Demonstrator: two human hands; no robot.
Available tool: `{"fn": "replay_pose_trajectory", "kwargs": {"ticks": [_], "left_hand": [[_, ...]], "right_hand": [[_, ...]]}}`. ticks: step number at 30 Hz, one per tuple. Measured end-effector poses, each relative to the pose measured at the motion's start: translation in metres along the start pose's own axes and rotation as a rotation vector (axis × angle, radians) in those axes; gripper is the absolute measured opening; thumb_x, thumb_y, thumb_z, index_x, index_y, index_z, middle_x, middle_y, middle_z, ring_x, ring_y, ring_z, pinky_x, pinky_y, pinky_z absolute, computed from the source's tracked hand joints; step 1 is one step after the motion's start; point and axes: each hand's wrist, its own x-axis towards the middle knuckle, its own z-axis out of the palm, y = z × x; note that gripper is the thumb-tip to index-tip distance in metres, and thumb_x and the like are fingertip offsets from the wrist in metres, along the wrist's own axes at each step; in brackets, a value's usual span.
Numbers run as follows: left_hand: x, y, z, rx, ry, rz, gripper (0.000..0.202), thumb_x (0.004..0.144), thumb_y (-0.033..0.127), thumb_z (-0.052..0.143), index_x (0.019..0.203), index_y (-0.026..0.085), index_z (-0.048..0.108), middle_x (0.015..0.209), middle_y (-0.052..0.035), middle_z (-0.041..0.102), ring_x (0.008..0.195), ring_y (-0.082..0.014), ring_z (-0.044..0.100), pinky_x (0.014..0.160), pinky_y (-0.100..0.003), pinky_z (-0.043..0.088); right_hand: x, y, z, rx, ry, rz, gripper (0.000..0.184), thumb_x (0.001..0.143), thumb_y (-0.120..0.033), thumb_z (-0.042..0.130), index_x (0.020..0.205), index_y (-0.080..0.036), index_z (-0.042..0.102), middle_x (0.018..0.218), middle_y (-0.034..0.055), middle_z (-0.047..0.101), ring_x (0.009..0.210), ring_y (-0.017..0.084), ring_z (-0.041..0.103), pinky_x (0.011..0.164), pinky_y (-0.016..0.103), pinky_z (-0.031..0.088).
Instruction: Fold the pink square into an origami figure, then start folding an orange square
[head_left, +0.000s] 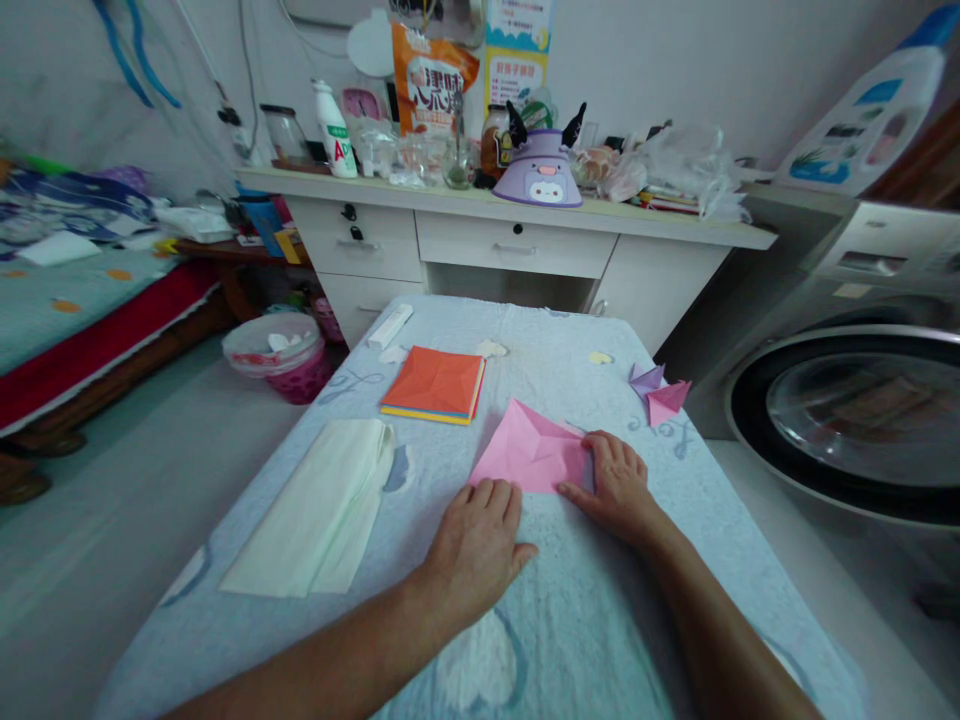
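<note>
A pink sheet of origami paper (529, 450) with crease lines lies on the cloth-covered table, its middle slightly raised. The fingertips of my left hand (480, 545) rest on its near left corner, stretched out with the thumb held apart. At the sheet's right edge lies my right hand (615, 485), thumb and fingers spread and touching the paper. Part of that edge is hidden under the fingers. Beyond the sheet, to the left, sits a stack of coloured paper (435, 382) with a creased orange-red sheet on top. Two small folded paper pieces, one purple (646, 380) and one pink (667, 402), stand at the right.
A folded pale green cloth (315, 510) lies left of my hands. A small white box (391, 326) is near the table's far left corner. Behind stands a white cabinet (517, 245) with a cluttered top. A washing machine (862, 300) is on the right, a pink bin (296, 375) on the left.
</note>
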Motion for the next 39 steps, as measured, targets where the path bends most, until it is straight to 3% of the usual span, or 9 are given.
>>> {"fn": "replay_pose_trajectory", "kwargs": {"ticks": [8,13,18,23,27,32,35,39], "left_hand": [[-0.003,-0.009,0.007,-0.031,0.051,-0.032,0.035,0.083,0.043,0.064,0.103,0.015,0.062,0.1,-0.0084,0.061,0.094,-0.0269,0.053,0.082,-0.044,0.046],[0.002,-0.019,0.007,-0.113,0.089,-0.04,0.021,0.088,0.034,0.058,0.1,0.018,0.06,0.097,-0.0064,0.06,0.093,-0.0251,0.053,0.082,-0.043,0.046],[0.007,-0.023,0.008,-0.195,0.147,-0.051,0.012,0.088,0.027,0.058,0.097,0.02,0.06,0.103,-0.006,0.061,0.096,-0.0242,0.054,0.085,-0.042,0.047],[0.013,-0.025,0.017,-0.253,0.222,-0.024,0.036,0.088,0.021,0.055,0.123,0.019,0.05,0.128,-0.0094,0.057,0.113,-0.0251,0.054,0.096,-0.043,0.047],[0.017,-0.024,0.025,-0.296,0.208,-0.024,0.05,0.087,0.018,0.055,0.135,0.019,0.04,0.135,-0.0108,0.054,0.119,-0.0245,0.055,0.1,-0.041,0.047],[0.02,-0.024,0.029,-0.342,0.177,-0.043,0.056,0.087,0.017,0.054,0.139,0.021,0.034,0.139,-0.0109,0.05,0.123,-0.0235,0.053,0.101,-0.039,0.047],[0.021,-0.024,0.029,-0.358,0.165,-0.051,0.067,0.086,0.016,0.055,0.145,0.023,0.023,0.141,-0.011,0.048,0.123,-0.0237,0.052,0.101,-0.04,0.047],[0.022,-0.023,0.027,-0.355,0.142,-0.035,0.073,0.086,0.016,0.055,0.147,0.025,0.015,0.132,-0.0092,0.054,0.111,-0.0233,0.058,0.094,-0.039,0.05]], "right_hand": [[0.003,0.03,-0.005,0.07,-0.074,0.025,0.067,0.07,-0.057,0.067,0.124,-0.022,0.049,0.132,0.0154,0.05,0.12,0.036,0.046,0.096,0.053,0.036],[0.007,0.026,-0.006,0.226,-0.057,-0.07,0.059,0.08,-0.049,0.057,0.129,-0.017,0.047,0.13,0.0159,0.053,0.122,0.032,0.046,0.101,0.05,0.035],[0.014,0.014,-0.001,0.324,0.026,-0.047,0.047,0.085,-0.042,0.052,0.125,-0.016,0.051,0.117,0.0133,0.061,0.111,0.029,0.053,0.098,0.047,0.038],[0.017,0.006,0.0,0.312,0.06,0.003,0.031,0.084,-0.032,0.053,0.111,-0.018,0.062,0.088,0.007,0.065,0.088,0.024,0.057,0.084,0.039,0.042],[0.017,0.002,0.001,0.195,0.087,0.047,0.017,0.083,-0.029,0.054,0.089,-0.02,0.067,0.092,0.0082,0.062,0.09,0.024,0.055,0.082,0.037,0.041],[0.021,0.003,0.009,0.167,0.141,0.058,0.042,0.082,-0.03,0.056,0.121,-0.014,0.054,0.119,0.014,0.059,0.112,0.029,0.05,0.097,0.043,0.036],[0.024,0.002,0.011,0.186,0.093,0.051,0.045,0.083,-0.028,0.054,0.126,-0.015,0.051,0.114,0.0113,0.063,0.109,0.027,0.052,0.096,0.043,0.035],[0.025,-0.002,0.008,0.136,0.044,0.076,0.033,0.085,-0.027,0.054,0.116,-0.017,0.062,0.099,0.0098,0.064,0.095,0.025,0.054,0.089,0.04,0.037]]}}
